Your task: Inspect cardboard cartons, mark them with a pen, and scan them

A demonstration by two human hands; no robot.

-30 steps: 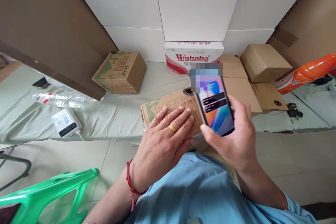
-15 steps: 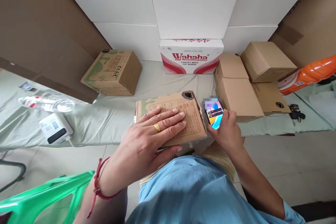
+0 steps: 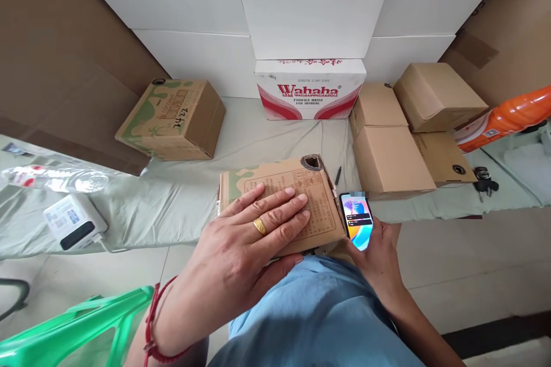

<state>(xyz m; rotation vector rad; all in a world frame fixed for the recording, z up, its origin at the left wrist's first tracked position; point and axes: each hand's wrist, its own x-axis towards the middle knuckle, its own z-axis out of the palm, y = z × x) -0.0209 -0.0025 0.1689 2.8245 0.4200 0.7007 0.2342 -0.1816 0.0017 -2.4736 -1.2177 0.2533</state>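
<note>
My left hand (image 3: 262, 232) lies flat on top of a cardboard box (image 3: 321, 206) with a green print and a dark-rimmed hole at its far right corner. Its fingers are stretched out, with a gold ring on one. Past the box's right side, my right hand (image 3: 376, 246) grips a smartphone (image 3: 358, 222) by its lower end. The phone's screen is lit and faces up. Just beyond the phone a thin dark pen-like stick (image 3: 338, 174) lies on the cloth.
A Wahaha water carton (image 3: 310, 94) stands at the back. Another green-printed box (image 3: 172, 120) is on the left, near a plastic bottle (image 3: 64, 178) and a white power bank (image 3: 74, 222). Brown boxes (image 3: 391, 155), an orange bottle (image 3: 508, 117) and keys (image 3: 486, 180) are on the right. A green stool (image 3: 77, 327) stands below left.
My right hand has drawn the phone down toward me, and the dark stick behind it now shows. My left hand stays flat on the box. The view has shifted slightly.
</note>
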